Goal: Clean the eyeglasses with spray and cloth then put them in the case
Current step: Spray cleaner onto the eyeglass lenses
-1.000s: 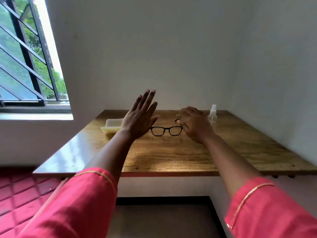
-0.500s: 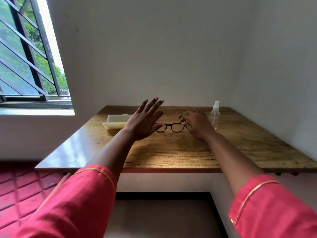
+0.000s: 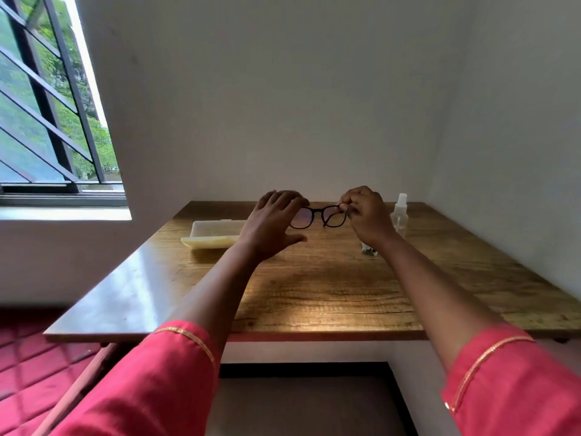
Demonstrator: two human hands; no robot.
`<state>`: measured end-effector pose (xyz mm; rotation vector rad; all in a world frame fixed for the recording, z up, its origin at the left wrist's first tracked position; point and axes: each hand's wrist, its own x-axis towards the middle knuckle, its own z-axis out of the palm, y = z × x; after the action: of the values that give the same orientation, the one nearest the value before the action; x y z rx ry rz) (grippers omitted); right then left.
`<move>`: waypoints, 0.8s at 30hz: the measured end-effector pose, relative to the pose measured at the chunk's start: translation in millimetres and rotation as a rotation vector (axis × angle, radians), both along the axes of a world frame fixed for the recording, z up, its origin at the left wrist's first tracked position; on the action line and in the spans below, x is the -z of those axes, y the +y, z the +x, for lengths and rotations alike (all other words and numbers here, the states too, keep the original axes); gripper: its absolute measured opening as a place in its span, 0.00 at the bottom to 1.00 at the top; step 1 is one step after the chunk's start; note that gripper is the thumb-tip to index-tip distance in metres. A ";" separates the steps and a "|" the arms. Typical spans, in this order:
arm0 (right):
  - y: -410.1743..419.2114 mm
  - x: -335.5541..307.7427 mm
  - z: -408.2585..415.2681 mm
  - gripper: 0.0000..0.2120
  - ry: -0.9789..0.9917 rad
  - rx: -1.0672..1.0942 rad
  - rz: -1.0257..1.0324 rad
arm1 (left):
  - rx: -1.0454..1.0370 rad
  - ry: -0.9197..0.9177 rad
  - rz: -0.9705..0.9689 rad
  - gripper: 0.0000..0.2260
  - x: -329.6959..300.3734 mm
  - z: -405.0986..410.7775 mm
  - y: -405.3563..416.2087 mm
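Right grip (image 3: 366, 215) pinching black-framed eyeglasses (image 3: 317, 217)

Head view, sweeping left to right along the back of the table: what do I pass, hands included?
Open pale yellow case → left hand, open, reaching toward the frame → black eyeglasses → right hand, its grip pinching the frame's right end → clear spray bottle. A small item under the right wrist is too hidden to identify.

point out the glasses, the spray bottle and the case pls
eyeglasses (image 3: 318, 211), head view, on the black bridge between the lenses.
spray bottle (image 3: 400, 217), head view, on the clear body below the white nozzle.
glasses case (image 3: 213, 229), head view, on the pale open tray, left of the left hand.
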<state>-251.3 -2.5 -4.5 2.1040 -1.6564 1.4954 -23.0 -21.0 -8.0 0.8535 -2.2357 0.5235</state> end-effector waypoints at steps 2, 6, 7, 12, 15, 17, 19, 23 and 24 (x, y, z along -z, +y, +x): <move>-3.7 -1.3 -0.7 0.05 -0.041 0.000 -0.006 | -0.016 0.075 -0.043 0.26 1.4 -3.4 -3.1; -10.4 2.0 0.5 0.05 -0.104 -0.022 0.005 | -0.028 0.193 -0.077 0.24 8.6 -6.7 -7.5; -11.5 3.3 1.7 0.05 -0.124 -0.025 0.007 | -0.031 0.203 -0.077 0.25 10.2 -6.8 -8.3; -17.1 12.3 6.8 0.05 -0.180 -0.044 0.015 | -0.037 0.263 -0.073 0.25 11.6 -6.4 -12.2; -22.1 17.2 7.3 0.05 -0.183 -0.056 0.000 | -0.098 0.294 -0.056 0.25 9.9 -5.9 -10.0; -23.3 17.4 8.2 0.05 -0.193 -0.058 -0.004 | -0.121 0.296 -0.057 0.26 9.7 -5.6 -9.7; -23.1 18.4 9.5 0.05 -0.201 -0.068 -0.016 | -0.093 0.303 -0.044 0.26 9.7 -5.8 -9.8; -27.3 23.7 9.3 0.05 -0.244 -0.059 -0.065 | 0.032 0.348 0.005 0.26 9.1 -8.3 -10.4; -28.0 24.4 8.4 0.05 -0.254 -0.053 -0.073 | 0.050 0.346 0.006 0.26 8.6 -8.9 -10.1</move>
<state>-243.0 -30.5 -29.0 2.0057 -1.6020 1.8777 -31.8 -31.1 -16.6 0.8205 -1.9369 0.3181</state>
